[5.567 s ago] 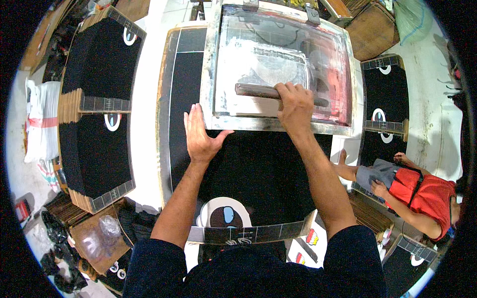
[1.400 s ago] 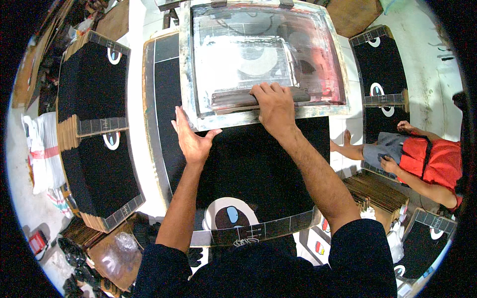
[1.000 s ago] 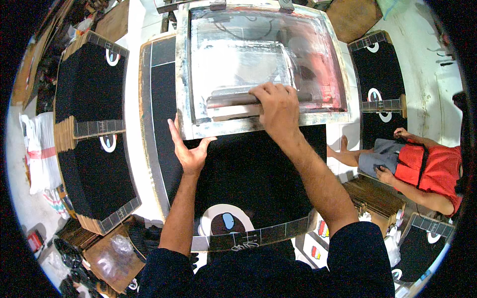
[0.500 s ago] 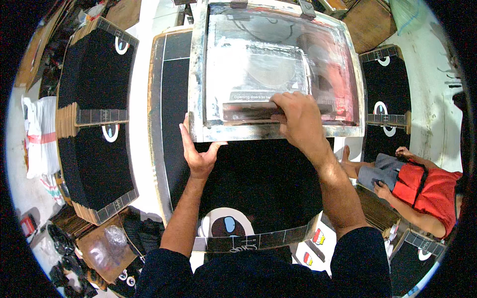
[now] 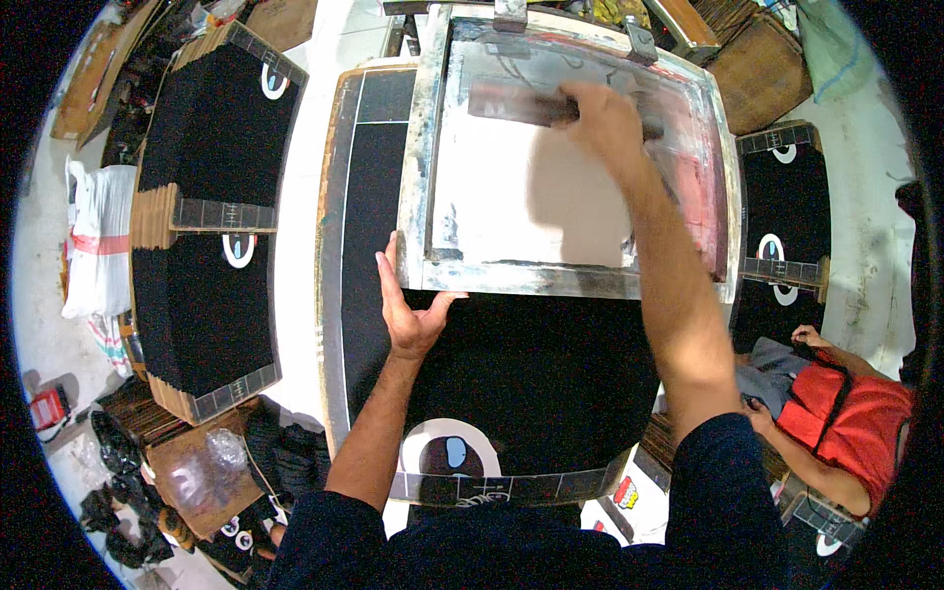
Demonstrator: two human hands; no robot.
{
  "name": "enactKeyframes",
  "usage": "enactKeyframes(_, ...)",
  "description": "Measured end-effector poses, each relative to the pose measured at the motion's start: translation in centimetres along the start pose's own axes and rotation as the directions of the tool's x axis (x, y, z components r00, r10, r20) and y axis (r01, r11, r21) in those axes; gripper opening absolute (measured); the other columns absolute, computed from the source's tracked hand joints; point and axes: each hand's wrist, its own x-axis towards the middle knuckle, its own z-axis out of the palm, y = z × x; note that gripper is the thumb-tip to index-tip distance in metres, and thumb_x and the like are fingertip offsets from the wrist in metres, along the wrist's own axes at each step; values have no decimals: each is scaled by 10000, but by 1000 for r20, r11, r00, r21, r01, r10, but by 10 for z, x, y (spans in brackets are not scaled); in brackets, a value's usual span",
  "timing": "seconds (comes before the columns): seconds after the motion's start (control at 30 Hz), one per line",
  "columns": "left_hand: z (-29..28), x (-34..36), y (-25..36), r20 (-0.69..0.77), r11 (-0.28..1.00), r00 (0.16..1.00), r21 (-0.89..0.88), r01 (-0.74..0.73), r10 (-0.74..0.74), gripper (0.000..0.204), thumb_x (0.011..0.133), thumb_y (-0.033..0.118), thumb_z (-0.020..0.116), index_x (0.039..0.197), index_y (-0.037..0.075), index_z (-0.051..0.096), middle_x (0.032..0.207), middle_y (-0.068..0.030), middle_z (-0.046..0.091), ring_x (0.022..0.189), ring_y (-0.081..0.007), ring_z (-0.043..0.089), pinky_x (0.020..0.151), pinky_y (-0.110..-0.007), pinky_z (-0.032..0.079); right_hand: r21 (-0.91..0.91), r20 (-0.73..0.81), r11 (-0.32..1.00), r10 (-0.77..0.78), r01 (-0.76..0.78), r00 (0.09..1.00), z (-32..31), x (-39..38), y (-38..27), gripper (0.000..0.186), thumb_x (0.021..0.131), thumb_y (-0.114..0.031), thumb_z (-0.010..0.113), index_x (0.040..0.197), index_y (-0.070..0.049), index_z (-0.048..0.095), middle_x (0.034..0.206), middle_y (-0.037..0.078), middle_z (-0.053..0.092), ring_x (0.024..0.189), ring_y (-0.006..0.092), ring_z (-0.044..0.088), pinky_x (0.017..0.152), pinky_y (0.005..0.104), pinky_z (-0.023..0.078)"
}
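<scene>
A screen printing frame [image 5: 551, 280] with a pale, paint-stained border lies over a black fabric panel [image 5: 551, 364]. My left hand [image 5: 413, 320] grips its near left corner, fingers along the left side and thumb against the near edge. Inside the frame, my right hand [image 5: 602, 113] is closed around a dark squeegee [image 5: 501, 102] near the far end of the mesh. Motion blurs both the hand and the squeegee. The mesh is whitish on the left and reddish on the right. A printed eye [image 5: 452, 454] shows at the panel's near end.
Metal clamps [image 5: 641, 44] sit on the frame's far edge. Black panels on stacked boards [image 5: 211, 305] stand to the left, and more panels [image 5: 787, 206] to the right. A person in a red top [image 5: 846, 418] sits at the right. Plastic bags [image 5: 123, 501] lie at the lower left.
My right hand has pushed the squeegee from the near edge of the mesh to its far end, leaving the near part whitish. My left hand stays at the frame's corner. The view has shifted slightly.
</scene>
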Motion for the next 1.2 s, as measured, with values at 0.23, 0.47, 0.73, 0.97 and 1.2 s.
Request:
enactKeyframes(0.23,-1,-2,-4,6,999,1000,-28,28,-28,1279,742,263,945,1619,-68,75,1587,-326,381,1438,-405,456,1185,-467,382,81,50,991,107,-110,993,-45,-172,-95,361,707,-11,748,1039,-141,698,993,58,678,959,302,625,866,459,467)
enactKeyframes(0.47,-18,28,41,-73,996,997,-72,-43,38,1208,719,215,959,1622,-34,196,1573,-302,414,1427,-425,462,1173,-490,394,61,-230,994,97,-86,968,-73,-195,-126,417,743,-91,822,1139,-129,699,1048,57,691,1023,286,619,954,458,414)
enactKeyframes(0.73,-71,201,137,-92,917,994,-398,14,-56,1085,724,203,956,1585,0,328,1424,-259,590,1132,-267,673,975,-387,543,-269,-619,963,-176,4,766,-230,-58,-81,640,741,-711,793,904,-95,732,862,92,725,802,302,699,702,433,510)
enactKeyframes(0.97,-166,61,-67,-7,921,921,36,389,-389,735,882,247,835,1457,-73,508,1161,-199,710,921,-217,651,862,-368,552,-177,-502,966,77,-190,862,-296,0,-76,851,726,-888,648,1071,-125,797,986,167,775,942,352,744,872,469,574)
enactKeyframes(1.2,-257,-343,-128,481,450,136,633,630,-866,439,968,395,625,1018,-25,741,916,-242,742,845,-354,739,748,-470,579,-149,-390,945,215,-292,895,-328,38,-61,877,762,-876,620,1260,-164,745,1135,176,759,1085,347,715,950,440,538)
